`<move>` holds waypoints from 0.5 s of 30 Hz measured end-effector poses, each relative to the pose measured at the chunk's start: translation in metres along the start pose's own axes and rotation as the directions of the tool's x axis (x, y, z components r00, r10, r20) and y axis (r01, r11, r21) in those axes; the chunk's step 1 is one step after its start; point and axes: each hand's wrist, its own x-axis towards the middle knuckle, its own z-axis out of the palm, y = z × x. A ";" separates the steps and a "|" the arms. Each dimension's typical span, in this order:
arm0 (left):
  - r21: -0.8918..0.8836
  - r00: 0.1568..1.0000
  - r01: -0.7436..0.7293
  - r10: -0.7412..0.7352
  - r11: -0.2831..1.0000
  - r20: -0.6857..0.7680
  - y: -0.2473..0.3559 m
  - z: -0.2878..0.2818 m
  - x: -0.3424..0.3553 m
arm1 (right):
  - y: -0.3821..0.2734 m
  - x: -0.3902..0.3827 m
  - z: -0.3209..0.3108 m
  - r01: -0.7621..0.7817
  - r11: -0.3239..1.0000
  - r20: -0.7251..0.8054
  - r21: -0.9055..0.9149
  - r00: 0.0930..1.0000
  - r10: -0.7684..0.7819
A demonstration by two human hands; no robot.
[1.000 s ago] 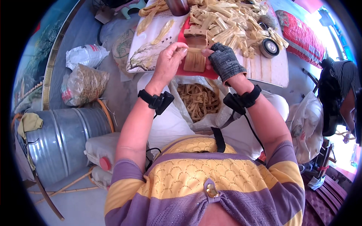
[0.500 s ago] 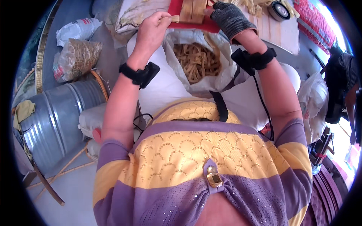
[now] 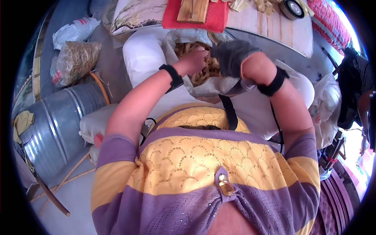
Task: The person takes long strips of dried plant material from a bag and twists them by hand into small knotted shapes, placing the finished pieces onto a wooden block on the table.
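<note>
My left hand (image 3: 194,62) is bare and hangs over the mouth of a white bag (image 3: 169,49) between my knees. Its fingers are curled together; what they hold, if anything, cannot be made out. Close beside it, on the right, is my right hand (image 3: 234,56) in a dark grey fingerless glove, smeared by motion, its fingertips hidden. Tan curled strips (image 3: 199,78) fill the bag below both hands. Beyond them a wooden block (image 3: 192,11) with a dark slit lies on a red cloth (image 3: 215,17) at the table's near edge, touched by neither hand.
Pale strips (image 3: 239,4) and a round black-and-silver object (image 3: 293,8) lie on the light wooden table (image 3: 270,29). A patterned cushioned board (image 3: 133,17) adjoins it. At left stand a metal drum (image 3: 62,125) and a filled clear bag (image 3: 78,60); a white plastic bag (image 3: 327,102) hangs at right.
Both hands have left the wooden block and come down toward me, over the bag of strips. The pale strip my left hand pinched at the block is no longer visible there.
</note>
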 end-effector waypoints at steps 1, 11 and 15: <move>0.027 0.996 -0.088 0.087 0.996 0.014 -0.023 0.011 0.011 | -0.011 0.005 0.006 -0.011 0.996 0.052 -0.091 0.999 0.016; 0.255 0.966 0.144 -0.191 0.956 0.173 -0.025 0.041 0.030 | -0.032 -0.006 0.051 0.159 0.979 0.254 0.128 0.949 -0.188; 0.154 0.961 -0.050 0.005 0.987 0.278 0.000 0.010 0.024 | -0.021 -0.008 0.042 0.110 0.993 0.271 0.053 0.955 -0.120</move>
